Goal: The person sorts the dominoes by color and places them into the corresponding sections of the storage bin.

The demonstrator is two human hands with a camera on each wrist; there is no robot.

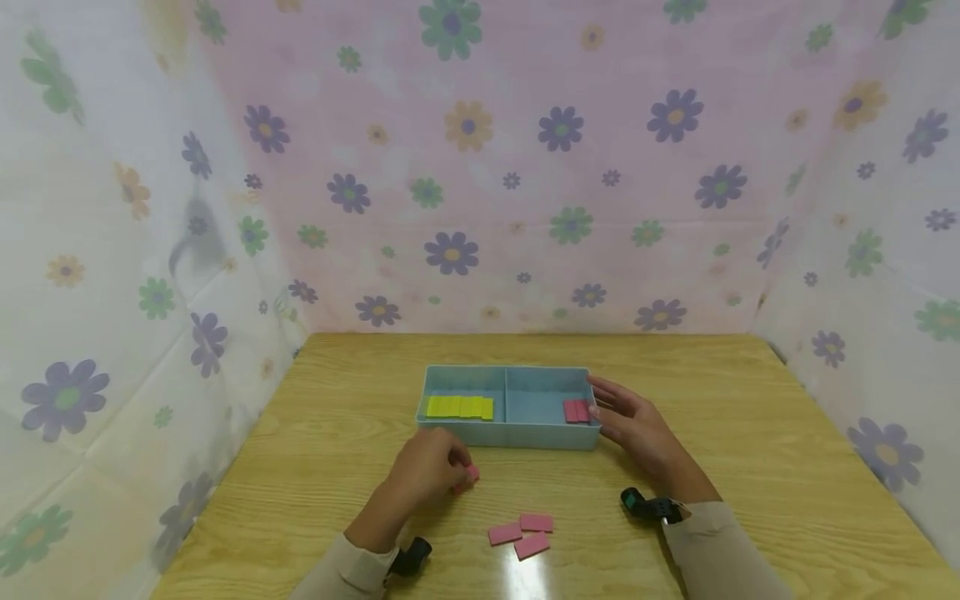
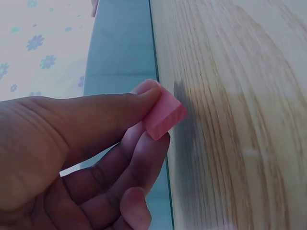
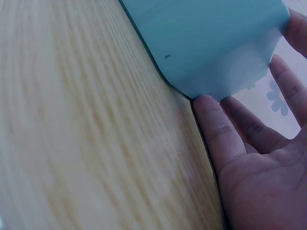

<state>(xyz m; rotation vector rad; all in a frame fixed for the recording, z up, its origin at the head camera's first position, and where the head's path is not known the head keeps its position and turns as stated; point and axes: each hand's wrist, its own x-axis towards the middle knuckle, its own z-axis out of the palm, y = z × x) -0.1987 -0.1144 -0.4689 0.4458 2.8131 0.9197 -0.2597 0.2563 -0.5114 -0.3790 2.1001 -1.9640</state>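
My left hand [image 1: 429,467] pinches a pink block [image 2: 165,114] between thumb and fingers, just in front of a light blue divided box [image 1: 551,436]. The block is partly hidden by the fingers. At the box's right end, my right hand [image 1: 641,429] touches the outer wall with fairly straight fingers, the thumb near the rim. In the right wrist view, fingertips [image 3: 207,103] meet the box's lower corner. Pink blocks [image 1: 576,411] stand side by side at the right of the right compartment. A row of yellow blocks [image 1: 459,407] fills the front of the left compartment.
Three loose pink blocks [image 1: 532,546] lie close together on the wooden table [image 1: 330,467], nearer than the box. Flowered cloth [image 1: 510,208] hangs behind the table and along both sides. A dark camera strap is on each wrist.
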